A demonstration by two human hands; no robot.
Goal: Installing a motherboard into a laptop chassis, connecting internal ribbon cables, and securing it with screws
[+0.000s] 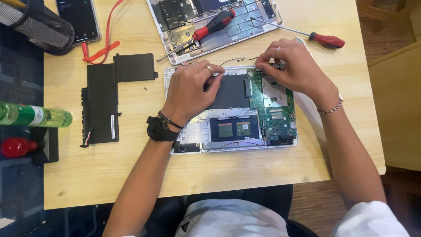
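Partly, the opened laptop base (230,109) is being covered by both hands, so its far edge is hard to see. It is lying flat near the middle of the wooden table (245,171), with its insides facing up. A green circuit board (276,112) is being shown on its right side, and a dark flat panel (232,92) is sitting in the middle.

The left hand (190,90) is being pressed down on the far left part of the base, fingers curled. Whether anything is being pinched under it cannot be told. The right hand (294,66) is being held at the far right corner of the board, fingertips bunched on a small part that is too tiny to make out. A thin black wire (239,59) is being seen between the two hands.

A black flat battery (103,103) is lying to the left. Two red-handled screwdrivers (215,25) are resting far off, one on a second laptop shell (175,41) that is being cut off by the top edge. A phone (81,19) is also being cut off there. A green bottle (33,116) is lying at the left edge.
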